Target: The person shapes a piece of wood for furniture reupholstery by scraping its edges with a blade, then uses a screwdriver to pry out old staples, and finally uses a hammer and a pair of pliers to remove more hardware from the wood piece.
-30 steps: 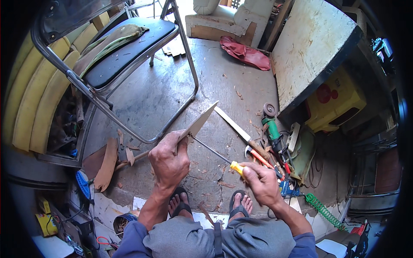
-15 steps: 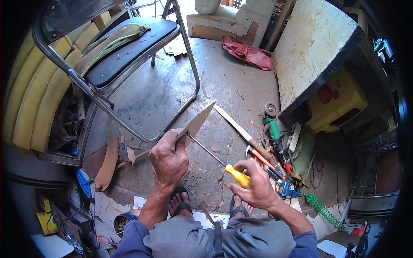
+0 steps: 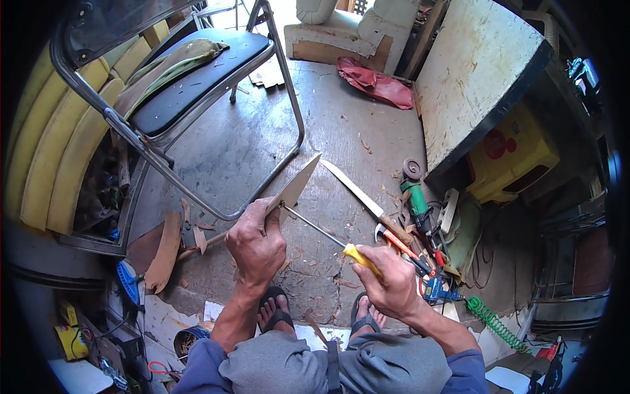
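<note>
My left hand (image 3: 257, 246) is closed on a thin, flat, pointed pale board (image 3: 296, 182), which stands tilted with its tip away from me. In my right hand (image 3: 390, 279) is a screwdriver (image 3: 361, 255) with a yellow handle, my fingers wrapped round it. Its long metal shaft runs up and left to the board, where the tip meets a small dark spot beside my left thumb. Whether a screw sits there is too small to tell. Beyond the board's right side, a long knife (image 3: 354, 189) with a wooden handle lies on the floor.
Right of the knife lie a green angle grinder (image 3: 416, 199), an orange-handled hammer (image 3: 401, 244) and a blue air tool (image 3: 436, 290) with a green coiled hose (image 3: 495, 320). A folding chair (image 3: 197, 85) stands ahead left. Wood scraps (image 3: 165, 253) litter the floor.
My right hand's fingers, looser and more spread before, have closed further round the screwdriver's handle. The board and my left hand have shifted slightly left.
</note>
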`<action>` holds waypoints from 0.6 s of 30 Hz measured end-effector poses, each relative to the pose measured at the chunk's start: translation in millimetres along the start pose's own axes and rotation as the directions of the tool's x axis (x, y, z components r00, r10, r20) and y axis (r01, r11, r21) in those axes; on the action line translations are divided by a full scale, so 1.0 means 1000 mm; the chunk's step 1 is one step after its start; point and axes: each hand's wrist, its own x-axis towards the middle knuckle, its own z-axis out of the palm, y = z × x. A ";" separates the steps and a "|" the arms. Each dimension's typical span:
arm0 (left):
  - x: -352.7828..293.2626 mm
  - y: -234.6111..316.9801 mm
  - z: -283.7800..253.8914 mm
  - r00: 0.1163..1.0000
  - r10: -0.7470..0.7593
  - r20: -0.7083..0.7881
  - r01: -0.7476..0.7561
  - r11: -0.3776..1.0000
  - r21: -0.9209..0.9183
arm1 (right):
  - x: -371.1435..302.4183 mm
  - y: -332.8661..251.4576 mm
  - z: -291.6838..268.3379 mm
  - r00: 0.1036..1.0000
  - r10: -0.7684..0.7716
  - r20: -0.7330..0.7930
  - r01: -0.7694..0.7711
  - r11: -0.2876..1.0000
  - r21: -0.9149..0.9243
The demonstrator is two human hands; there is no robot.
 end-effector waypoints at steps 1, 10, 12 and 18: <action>0.001 0.001 0.001 1.000 0.020 -0.006 -0.020 1.000 0.004 | 0.000 -0.003 -0.009 0.923 0.308 0.232 -0.369 0.879 0.303; 0.003 -0.002 0.000 1.000 0.008 -0.016 -0.007 1.000 0.028 | 0.003 0.004 0.009 0.930 -0.347 -0.121 0.271 0.871 -0.410; 0.000 -0.002 0.000 1.000 0.025 -0.017 -0.025 0.999 0.024 | -0.003 -0.004 0.010 0.994 0.081 0.079 -0.099 0.957 0.271; 0.002 -0.005 0.002 1.000 0.015 -0.016 -0.014 0.999 0.034 | 0.000 0.002 0.011 0.990 0.088 0.113 -0.109 0.974 0.200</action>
